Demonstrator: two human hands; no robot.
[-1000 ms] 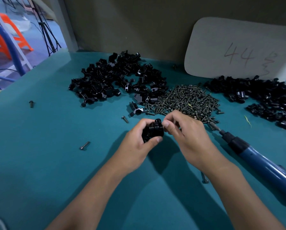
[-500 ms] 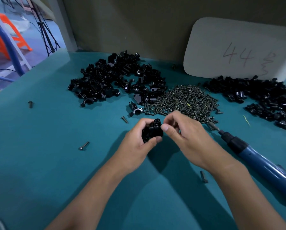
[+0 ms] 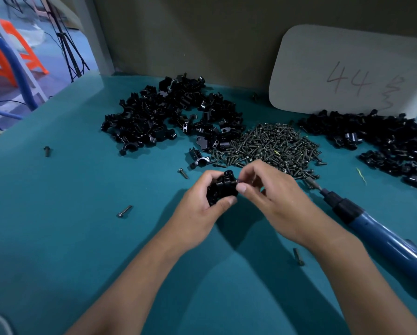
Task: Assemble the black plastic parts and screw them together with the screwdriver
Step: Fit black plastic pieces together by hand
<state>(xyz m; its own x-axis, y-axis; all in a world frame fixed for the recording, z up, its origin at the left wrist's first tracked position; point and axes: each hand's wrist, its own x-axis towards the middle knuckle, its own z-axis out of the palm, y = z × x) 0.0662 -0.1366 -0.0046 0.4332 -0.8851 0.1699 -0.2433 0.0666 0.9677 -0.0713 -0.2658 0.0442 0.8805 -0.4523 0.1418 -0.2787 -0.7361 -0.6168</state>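
My left hand [image 3: 202, 201] grips a black plastic part assembly [image 3: 220, 189] just above the teal table. My right hand [image 3: 272, 189] meets it from the right, and its thumb and fingertips pinch a small screw [image 3: 239, 181] at the assembly's right side. The blue electric screwdriver [image 3: 372, 228] lies on the table to the right of my right hand, its bit pointing toward the screw pile [image 3: 275, 146]. A heap of loose black parts [image 3: 168, 117] lies behind my hands to the left.
A second heap of black parts [image 3: 384, 143] lies at the right. A white board marked "44" [image 3: 347, 71] leans on the back wall. Stray screws lie on the teal table [image 3: 69, 238]: one left of my hands [image 3: 124, 211], one by my right wrist [image 3: 298, 257].
My right hand's fingertips have shifted slightly on the right side of the held assembly. The left hand has kept its grip in about the same place.
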